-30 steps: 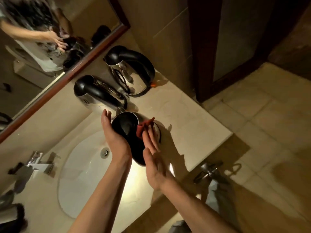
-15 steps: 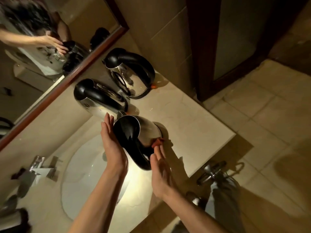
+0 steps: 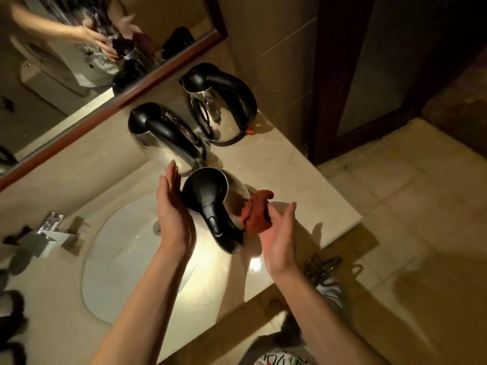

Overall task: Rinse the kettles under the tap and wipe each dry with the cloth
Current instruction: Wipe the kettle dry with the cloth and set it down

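Three steel kettles are counted: one kettle (image 3: 210, 201) is held over the sink (image 3: 118, 259) edge, while two kettles (image 3: 163, 138) (image 3: 224, 111) stand on the tabletop (image 3: 290, 180) behind. It is steadied by the left hand (image 3: 171, 212), fingers straight, and one red cloth (image 3: 257, 213) is pressed against it by the right hand (image 3: 276, 238), fingers straight and loosely spread. A tap (image 3: 50, 227) is seen at the left.
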`<state>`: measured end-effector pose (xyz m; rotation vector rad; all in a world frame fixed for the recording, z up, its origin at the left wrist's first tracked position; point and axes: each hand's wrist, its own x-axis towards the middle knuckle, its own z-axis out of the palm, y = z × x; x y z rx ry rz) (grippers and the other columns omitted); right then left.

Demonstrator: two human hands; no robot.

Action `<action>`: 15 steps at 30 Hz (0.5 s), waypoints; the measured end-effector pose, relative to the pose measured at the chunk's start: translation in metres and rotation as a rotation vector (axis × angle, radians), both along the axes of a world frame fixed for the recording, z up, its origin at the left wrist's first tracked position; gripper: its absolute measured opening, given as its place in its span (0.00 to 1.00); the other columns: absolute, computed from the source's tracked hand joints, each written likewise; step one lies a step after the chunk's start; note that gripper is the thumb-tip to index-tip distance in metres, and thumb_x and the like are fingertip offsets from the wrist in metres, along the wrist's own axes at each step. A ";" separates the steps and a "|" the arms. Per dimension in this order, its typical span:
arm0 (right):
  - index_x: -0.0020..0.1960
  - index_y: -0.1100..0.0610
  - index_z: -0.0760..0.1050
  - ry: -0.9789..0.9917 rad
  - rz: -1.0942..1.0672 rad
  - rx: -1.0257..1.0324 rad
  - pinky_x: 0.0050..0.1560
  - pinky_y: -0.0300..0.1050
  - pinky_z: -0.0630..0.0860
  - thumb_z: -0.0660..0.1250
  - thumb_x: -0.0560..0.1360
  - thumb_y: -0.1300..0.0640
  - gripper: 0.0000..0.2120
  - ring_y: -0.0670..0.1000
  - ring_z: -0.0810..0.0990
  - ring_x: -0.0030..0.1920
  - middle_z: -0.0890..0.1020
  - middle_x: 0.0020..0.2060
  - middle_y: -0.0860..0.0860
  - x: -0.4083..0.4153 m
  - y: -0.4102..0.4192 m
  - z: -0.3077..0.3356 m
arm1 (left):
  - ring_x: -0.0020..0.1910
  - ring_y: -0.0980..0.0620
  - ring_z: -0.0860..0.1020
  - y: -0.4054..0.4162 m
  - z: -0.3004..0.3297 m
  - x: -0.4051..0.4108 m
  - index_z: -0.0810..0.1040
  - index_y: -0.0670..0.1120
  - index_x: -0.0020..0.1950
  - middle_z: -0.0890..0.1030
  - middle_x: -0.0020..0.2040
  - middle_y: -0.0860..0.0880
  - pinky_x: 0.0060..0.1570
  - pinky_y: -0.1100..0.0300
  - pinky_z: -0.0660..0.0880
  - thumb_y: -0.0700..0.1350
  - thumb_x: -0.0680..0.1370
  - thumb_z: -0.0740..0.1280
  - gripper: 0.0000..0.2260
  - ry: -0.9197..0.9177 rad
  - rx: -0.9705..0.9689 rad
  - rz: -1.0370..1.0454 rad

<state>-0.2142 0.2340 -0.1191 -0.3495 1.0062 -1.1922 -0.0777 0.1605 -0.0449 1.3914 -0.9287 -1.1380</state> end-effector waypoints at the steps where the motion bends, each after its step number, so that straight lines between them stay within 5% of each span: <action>1: 0.82 0.55 0.61 -0.015 0.009 -0.050 0.79 0.53 0.59 0.54 0.61 0.13 0.62 0.51 0.67 0.78 0.70 0.77 0.54 -0.005 -0.003 0.011 | 0.75 0.58 0.66 0.002 0.003 0.005 0.71 0.55 0.72 0.71 0.74 0.55 0.77 0.54 0.58 0.56 0.81 0.55 0.20 -0.054 -0.019 -0.049; 4: 0.78 0.55 0.67 0.007 0.088 -0.159 0.80 0.57 0.60 0.44 0.70 0.19 0.53 0.53 0.69 0.77 0.74 0.74 0.54 -0.013 -0.014 0.045 | 0.70 0.57 0.73 0.012 0.018 0.016 0.76 0.59 0.66 0.78 0.66 0.57 0.71 0.55 0.68 0.52 0.78 0.63 0.16 -0.190 -0.061 -0.213; 8: 0.78 0.57 0.68 0.017 0.271 -0.278 0.77 0.55 0.67 0.31 0.79 0.30 0.46 0.53 0.74 0.74 0.78 0.71 0.54 -0.007 -0.029 0.086 | 0.64 0.59 0.78 0.022 0.033 0.019 0.70 0.55 0.75 0.79 0.65 0.58 0.61 0.63 0.76 0.50 0.80 0.68 0.23 -0.351 -0.122 -0.490; 12: 0.69 0.54 0.75 0.150 0.352 -0.303 0.66 0.40 0.77 0.37 0.79 0.32 0.41 0.45 0.80 0.65 0.84 0.61 0.50 -0.001 -0.031 0.097 | 0.54 0.66 0.81 0.024 0.036 0.025 0.79 0.54 0.66 0.82 0.54 0.62 0.55 0.66 0.77 0.43 0.76 0.74 0.19 -0.625 -0.243 -0.386; 15: 0.63 0.57 0.80 0.327 0.193 -0.278 0.57 0.33 0.74 0.35 0.83 0.36 0.40 0.40 0.82 0.57 0.85 0.57 0.51 -0.003 -0.031 0.085 | 0.45 0.68 0.82 0.046 0.024 0.027 0.81 0.57 0.59 0.82 0.46 0.66 0.46 0.72 0.76 0.39 0.76 0.73 0.16 -0.618 -0.289 -0.145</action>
